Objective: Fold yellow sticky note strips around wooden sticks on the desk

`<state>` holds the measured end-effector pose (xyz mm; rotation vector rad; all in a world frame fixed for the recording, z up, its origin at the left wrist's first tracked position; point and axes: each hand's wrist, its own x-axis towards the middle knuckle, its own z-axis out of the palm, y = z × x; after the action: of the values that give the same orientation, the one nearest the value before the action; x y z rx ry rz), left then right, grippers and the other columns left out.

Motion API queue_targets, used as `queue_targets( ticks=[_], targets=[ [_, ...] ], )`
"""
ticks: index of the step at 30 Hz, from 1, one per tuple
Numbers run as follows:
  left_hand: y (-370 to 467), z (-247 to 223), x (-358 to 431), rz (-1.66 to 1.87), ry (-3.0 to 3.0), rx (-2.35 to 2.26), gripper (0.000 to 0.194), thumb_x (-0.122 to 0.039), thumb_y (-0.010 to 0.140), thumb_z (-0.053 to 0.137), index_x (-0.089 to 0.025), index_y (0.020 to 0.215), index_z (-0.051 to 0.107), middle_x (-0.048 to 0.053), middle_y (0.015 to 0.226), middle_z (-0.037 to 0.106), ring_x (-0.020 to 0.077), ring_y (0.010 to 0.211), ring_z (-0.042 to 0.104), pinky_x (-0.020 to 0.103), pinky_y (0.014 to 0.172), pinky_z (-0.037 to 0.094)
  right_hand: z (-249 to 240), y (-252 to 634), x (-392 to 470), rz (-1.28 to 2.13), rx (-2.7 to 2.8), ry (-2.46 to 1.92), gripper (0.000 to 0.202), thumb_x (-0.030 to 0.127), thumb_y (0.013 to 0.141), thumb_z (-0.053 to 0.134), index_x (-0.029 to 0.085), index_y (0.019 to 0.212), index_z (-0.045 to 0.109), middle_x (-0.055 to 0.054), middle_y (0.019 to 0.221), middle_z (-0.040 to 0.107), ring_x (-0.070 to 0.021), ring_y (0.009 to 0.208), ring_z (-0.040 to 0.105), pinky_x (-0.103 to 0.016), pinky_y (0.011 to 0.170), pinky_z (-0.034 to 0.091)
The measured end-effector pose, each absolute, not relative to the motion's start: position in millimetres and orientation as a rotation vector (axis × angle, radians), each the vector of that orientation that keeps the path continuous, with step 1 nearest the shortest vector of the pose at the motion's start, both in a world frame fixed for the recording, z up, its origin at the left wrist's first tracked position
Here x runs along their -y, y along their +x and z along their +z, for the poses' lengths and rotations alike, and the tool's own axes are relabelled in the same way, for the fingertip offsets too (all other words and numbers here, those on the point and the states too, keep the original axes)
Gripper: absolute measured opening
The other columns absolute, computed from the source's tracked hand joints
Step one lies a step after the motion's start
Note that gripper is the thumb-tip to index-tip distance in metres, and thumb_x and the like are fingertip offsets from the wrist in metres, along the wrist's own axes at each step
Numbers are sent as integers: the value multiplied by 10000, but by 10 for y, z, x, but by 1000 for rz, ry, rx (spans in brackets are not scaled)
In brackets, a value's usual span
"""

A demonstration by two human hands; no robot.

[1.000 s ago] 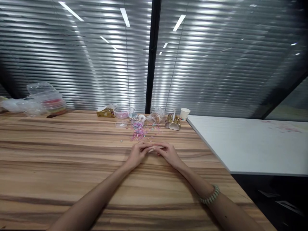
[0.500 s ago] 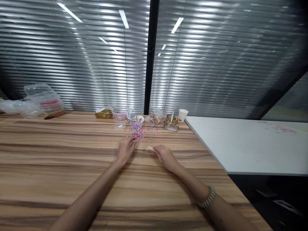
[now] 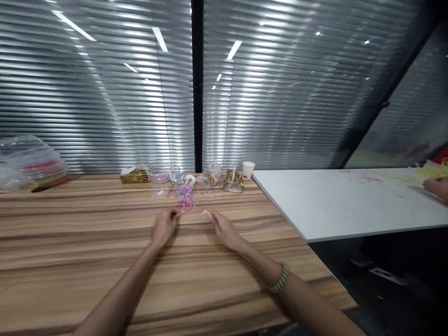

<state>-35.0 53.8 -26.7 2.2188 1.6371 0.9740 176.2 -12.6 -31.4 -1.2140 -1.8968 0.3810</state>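
Note:
My left hand [image 3: 165,227] rests at the near edge of a pile of small pink, purple and blue pieces [image 3: 186,201]. Its thumb and fingertips are pinched together, and whatever they hold is too small to make out. Across a short gap, my right hand [image 3: 226,230] is closed on a small cream-coloured piece [image 3: 206,214], soft-looking and sticking out past the fingertips. Behind the pile, a clear plastic tub [image 3: 183,190] contains more of the coloured pieces. Others lie scattered to its right.
Along the back stand a gold box [image 3: 135,177], a clear tub [image 3: 159,177], a round lid [image 3: 159,192], a gold tissue pack [image 3: 233,182] and a paper cup [image 3: 248,169]. Plastic containers [image 3: 45,163] sit far left. A co-worker's hand [image 3: 437,187] is over the white table [image 3: 315,205].
The view has turned right, so the co-worker's hand now shows. My left hand has drawn slightly back from the pile. My right hand still grips the cream-coloured piece.

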Motion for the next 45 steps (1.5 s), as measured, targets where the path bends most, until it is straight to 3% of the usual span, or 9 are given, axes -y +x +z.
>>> queue_targets(
  ticks=[4, 13, 18, 28, 40, 45],
  targets=[
    [-285, -244, -488, 1014, 2120, -1515, 160, -245, 747, 481, -144, 728, 605, 73, 754, 653, 197, 698, 573, 275, 646, 392, -269, 1760, 152, 492, 1856, -1206, 180, 276, 877, 372, 172, 968, 486, -55, 870, 591, -164, 767, 535, -257, 677, 383],
    [48, -160, -242, 1055, 1732, -1092, 213, -319, 647, 629, -130, 744, 640, 62, 715, 651, 182, 680, 579, 287, 661, 438, -298, 1765, 114, 724, 1740, -1232, 231, 336, 729, 592, 165, 884, 600, -29, 803, 633, -171, 708, 553, -243, 627, 403],
    [150, -178, -142, 1017, 1592, -838, 265, -319, 611, 690, -133, 784, 613, 43, 732, 630, 155, 695, 565, 272, 665, 438, -281, 1758, 130, 827, 1733, -1176, 261, 377, 747, 560, 152, 857, 634, -16, 732, 625, -172, 702, 538, -237, 614, 399],
    [126, -222, -174, 994, 1569, -784, 280, -338, 647, 675, -129, 805, 576, 19, 678, 575, 118, 623, 511, 243, 600, 409, -267, 1741, 156, 944, 1736, -1109, 266, 365, 764, 540, 137, 866, 631, -13, 761, 611, -157, 701, 518, -240, 638, 394],
    [136, -218, -162, 941, 1600, -774, 302, -327, 636, 685, -121, 843, 608, 78, 825, 632, 172, 765, 567, 286, 687, 440, -266, 1746, 129, 887, 1683, -1129, 229, 352, 758, 554, 139, 840, 578, -3, 752, 565, -135, 685, 482, -235, 638, 385],
    [139, -146, -117, 915, 1629, -860, 279, -372, 662, 652, -112, 763, 643, 72, 747, 637, 150, 647, 546, 258, 602, 421, -269, 1752, 133, 886, 1640, -1147, 213, 359, 768, 546, 152, 818, 559, 5, 717, 530, -119, 642, 449, -208, 565, 363]
  ],
)
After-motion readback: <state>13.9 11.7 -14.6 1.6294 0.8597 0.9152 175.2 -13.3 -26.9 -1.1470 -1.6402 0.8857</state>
